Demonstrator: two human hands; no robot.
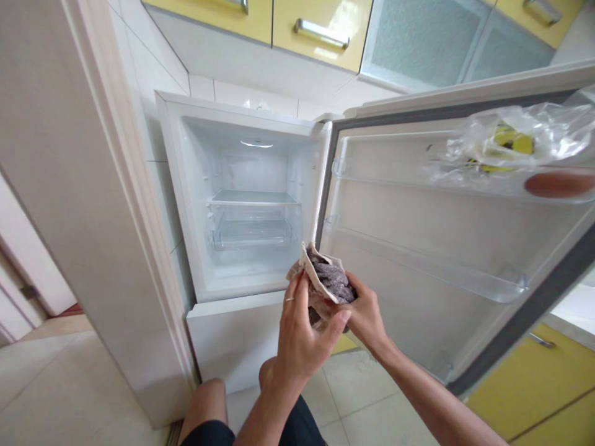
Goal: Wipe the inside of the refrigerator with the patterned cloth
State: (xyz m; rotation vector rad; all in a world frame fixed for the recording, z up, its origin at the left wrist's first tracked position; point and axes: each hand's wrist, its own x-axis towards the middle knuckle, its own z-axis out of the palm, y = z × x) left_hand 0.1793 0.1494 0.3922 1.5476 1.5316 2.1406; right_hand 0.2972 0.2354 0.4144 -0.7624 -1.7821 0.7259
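Both of my hands hold a bunched cloth (pixel 331 279), greyish-purple with a pale beige edge, in front of the open fridge. My left hand (pixel 302 334), with a ring on one finger, grips its left and lower side. My right hand (pixel 367 310) is wrapped round its right side, partly hidden behind the cloth and my left thumb. Beyond the cloth is the fridge compartment (pixel 195 248), with a glass shelf (pixel 255 197) and a clear drawer (pixel 253 234) inside.
The fridge door (pixel 418 229) stands swung out to the right. Its upper rack holds a clear plastic bag (pixel 506 139) with something yellow and a reddish-brown object (pixel 558 183). A door frame (pixel 93 186) rises close on the left. Yellow cabinets (pixel 320 31) hang above.
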